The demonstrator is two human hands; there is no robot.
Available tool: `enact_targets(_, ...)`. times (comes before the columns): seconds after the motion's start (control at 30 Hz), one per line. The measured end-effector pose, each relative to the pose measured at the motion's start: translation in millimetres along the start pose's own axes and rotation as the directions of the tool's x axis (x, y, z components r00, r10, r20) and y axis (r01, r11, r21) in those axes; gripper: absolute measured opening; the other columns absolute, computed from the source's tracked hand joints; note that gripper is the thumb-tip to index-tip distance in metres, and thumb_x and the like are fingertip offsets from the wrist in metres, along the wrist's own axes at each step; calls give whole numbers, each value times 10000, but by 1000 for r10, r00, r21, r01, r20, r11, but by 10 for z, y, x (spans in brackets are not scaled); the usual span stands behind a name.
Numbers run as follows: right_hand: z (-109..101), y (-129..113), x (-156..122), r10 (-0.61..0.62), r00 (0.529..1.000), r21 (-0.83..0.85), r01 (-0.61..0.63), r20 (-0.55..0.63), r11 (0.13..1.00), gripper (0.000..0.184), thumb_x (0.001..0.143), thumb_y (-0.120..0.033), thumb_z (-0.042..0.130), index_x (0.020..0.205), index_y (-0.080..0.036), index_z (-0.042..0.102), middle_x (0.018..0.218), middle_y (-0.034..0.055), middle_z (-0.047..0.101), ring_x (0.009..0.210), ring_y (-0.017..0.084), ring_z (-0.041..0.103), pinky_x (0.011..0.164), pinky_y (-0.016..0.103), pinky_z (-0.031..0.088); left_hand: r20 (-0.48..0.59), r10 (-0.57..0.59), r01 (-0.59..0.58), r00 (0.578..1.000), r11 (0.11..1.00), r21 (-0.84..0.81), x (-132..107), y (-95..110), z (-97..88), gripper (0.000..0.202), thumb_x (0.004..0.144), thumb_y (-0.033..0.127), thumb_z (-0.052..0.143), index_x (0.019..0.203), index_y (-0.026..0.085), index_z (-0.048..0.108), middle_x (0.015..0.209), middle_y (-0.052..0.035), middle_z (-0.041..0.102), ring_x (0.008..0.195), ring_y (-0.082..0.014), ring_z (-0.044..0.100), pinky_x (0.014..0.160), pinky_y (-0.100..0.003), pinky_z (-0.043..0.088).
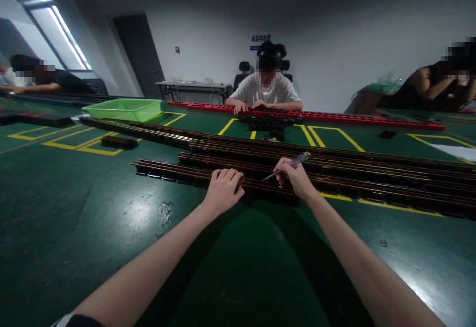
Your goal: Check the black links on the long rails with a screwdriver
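My left hand (224, 188) lies over the nearest of the long dark strips (178, 172), its fingers bent over the far edge and the thumb at the near side. In my right hand (293, 177) is a slim screwdriver (300, 159) with a clear handle. Its thin shaft slants down to the left, and the tip is close to that same strip, just right of my left hand. Whether the tip touches the strip I cannot tell. More long dark strips (372, 168) with shiny brownish edges lie side by side behind both hands.
A light green basket (124, 110) stands at the back left, near a short dark piece (119, 142). Across the green table (111, 247), a co-worker (266, 86) handles a dark heap (266, 123) by a red slotted rail (357, 117). Other people sit left and right.
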State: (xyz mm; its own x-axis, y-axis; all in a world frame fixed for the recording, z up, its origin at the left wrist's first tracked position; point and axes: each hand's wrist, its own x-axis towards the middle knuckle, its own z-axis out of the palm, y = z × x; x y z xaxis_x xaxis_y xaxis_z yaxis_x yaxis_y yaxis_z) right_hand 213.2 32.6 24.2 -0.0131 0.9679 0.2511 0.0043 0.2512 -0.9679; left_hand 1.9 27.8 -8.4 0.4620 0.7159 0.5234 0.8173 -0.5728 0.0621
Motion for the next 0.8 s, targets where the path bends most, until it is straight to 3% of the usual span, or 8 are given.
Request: enact_targets(0.8,-32,-45,0,48,999,-3,-48,-5,999,135,593,-255,546,488,-171,539,418,-16,503,386,84,444,393,204,348,6,15,-15,1000,1000,24,-10,-30,3,383,771,54,396,1085,183,573,1092,-68,625,1049,-224,534,932,-416,344)
